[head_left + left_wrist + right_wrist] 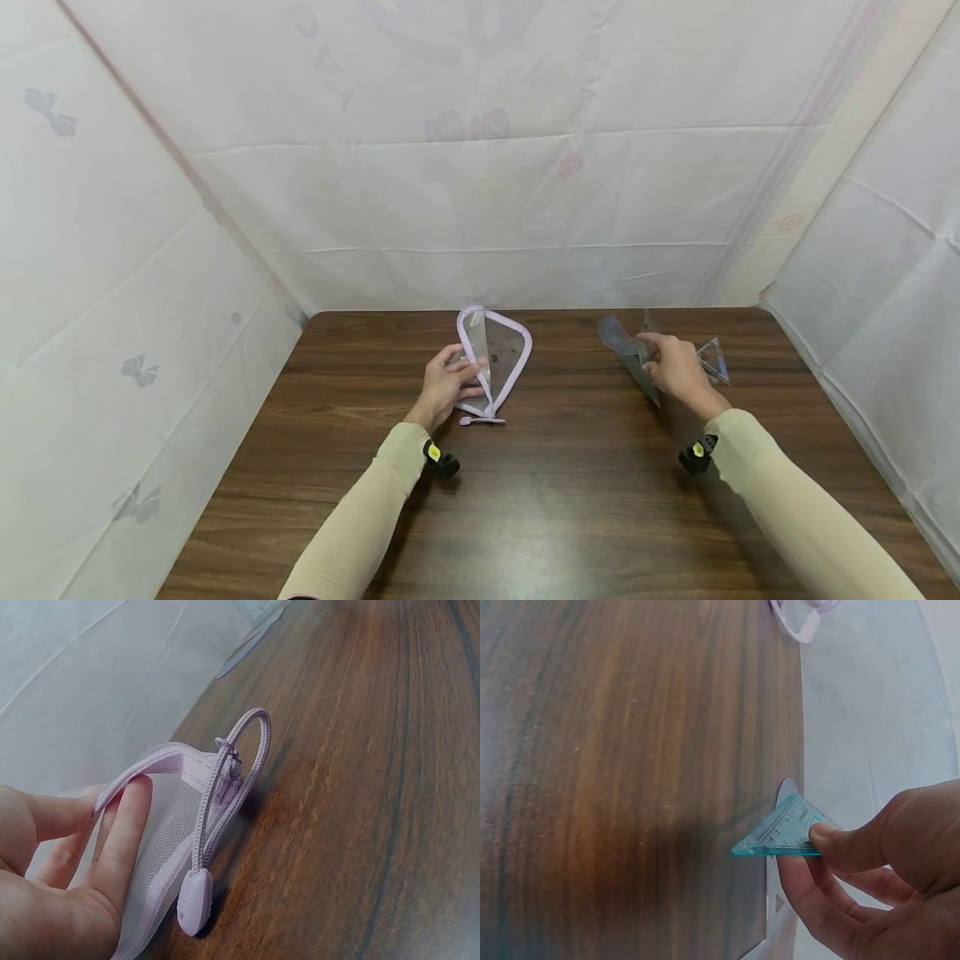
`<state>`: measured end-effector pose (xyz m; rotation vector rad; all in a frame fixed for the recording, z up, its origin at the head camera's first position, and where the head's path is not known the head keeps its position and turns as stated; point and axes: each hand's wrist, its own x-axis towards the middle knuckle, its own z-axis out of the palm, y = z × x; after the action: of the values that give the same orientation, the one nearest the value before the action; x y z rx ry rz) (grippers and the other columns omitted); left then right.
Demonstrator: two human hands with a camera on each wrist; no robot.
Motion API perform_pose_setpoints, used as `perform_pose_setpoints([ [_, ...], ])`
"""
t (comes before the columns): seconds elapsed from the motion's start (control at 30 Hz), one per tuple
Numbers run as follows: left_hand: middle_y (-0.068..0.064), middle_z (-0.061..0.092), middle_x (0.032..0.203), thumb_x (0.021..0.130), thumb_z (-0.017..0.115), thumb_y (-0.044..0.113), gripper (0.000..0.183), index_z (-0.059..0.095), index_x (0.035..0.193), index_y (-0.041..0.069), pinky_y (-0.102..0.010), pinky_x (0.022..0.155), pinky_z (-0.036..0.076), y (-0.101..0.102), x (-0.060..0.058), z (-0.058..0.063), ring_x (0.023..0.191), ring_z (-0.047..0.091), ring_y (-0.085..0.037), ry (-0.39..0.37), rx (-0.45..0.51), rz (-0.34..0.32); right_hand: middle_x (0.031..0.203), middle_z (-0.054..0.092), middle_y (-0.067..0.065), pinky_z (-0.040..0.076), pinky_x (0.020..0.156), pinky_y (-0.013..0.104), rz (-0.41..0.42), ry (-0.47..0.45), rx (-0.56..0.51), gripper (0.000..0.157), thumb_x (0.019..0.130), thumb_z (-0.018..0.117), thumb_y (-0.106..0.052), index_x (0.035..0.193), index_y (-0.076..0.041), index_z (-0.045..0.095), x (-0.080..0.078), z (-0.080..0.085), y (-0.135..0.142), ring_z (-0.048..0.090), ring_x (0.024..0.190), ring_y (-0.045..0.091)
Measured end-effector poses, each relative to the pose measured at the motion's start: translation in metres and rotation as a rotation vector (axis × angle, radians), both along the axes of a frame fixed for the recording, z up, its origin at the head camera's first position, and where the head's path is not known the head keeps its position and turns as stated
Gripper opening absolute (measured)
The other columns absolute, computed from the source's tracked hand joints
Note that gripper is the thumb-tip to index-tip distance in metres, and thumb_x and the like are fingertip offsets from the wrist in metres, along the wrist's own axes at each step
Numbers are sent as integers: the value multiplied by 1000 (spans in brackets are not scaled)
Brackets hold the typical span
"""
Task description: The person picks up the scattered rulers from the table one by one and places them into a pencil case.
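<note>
My left hand (446, 383) holds one side of a mesh zipper pouch (513, 375) with lilac trim at the middle of the table. In the left wrist view the thumb and fingers (127, 832) pinch the pouch's edge band, and its corded zipper pull (196, 900) hangs at the near end. Farther right, my right hand (678, 367) pinches a clear set square (784, 829) with teal edges and ruled markings. A bluish, rounded clear piece (615, 335) shows just left of that hand, partly behind the set square.
Another small clear set square (714, 360) lies to the right of my right hand. The brown wood-grain table (555, 500) ends at a pale sheet wall (525, 208) close behind these things. Similar sheets hang on the left and right sides.
</note>
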<state>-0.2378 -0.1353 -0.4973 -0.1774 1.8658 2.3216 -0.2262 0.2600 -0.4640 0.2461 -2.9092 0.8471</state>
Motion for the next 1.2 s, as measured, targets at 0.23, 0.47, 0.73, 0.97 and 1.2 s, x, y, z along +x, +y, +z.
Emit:
perform_pose_setpoints([
  [0.23,-21,72,119,95,66,-9,40,56,133,1,-42,68,66,2,1,0,85,73,-23,19,-19,11,114,66,31,33,43,27,2,3,-20,55,89,68,10,142,3,55,-6,4,-5,60,60,31],
  [0.47,-23,70,123,94,67,-11,40,57,131,1,-42,67,66,4,2,0,84,73,-23,19,-33,19,113,66,28,32,43,27,-8,-26,-49,55,91,70,7,143,3,54,-11,8,-7,43,48,15],
  [0.73,-25,69,125,94,66,-11,40,57,132,0,-42,68,66,6,1,2,85,72,-22,9,-46,14,118,66,29,49,45,31,-25,-71,-68,57,93,70,5,146,0,52,-15,8,-11,63,54,14],
  [0.97,-24,70,124,94,66,-11,42,57,133,1,-40,66,66,8,0,1,85,72,-21,15,-48,17,115,67,26,41,43,29,-17,-53,-72,57,94,70,3,147,-2,52,-20,7,-16,52,47,15],
  [1.2,-21,71,122,94,66,-10,42,57,134,1,-36,63,65,7,0,0,84,73,-22,14,-57,16,116,68,27,30,42,27,-10,-30,-71,55,95,68,4,147,-3,53,-25,9,-20,41,46,16],
])
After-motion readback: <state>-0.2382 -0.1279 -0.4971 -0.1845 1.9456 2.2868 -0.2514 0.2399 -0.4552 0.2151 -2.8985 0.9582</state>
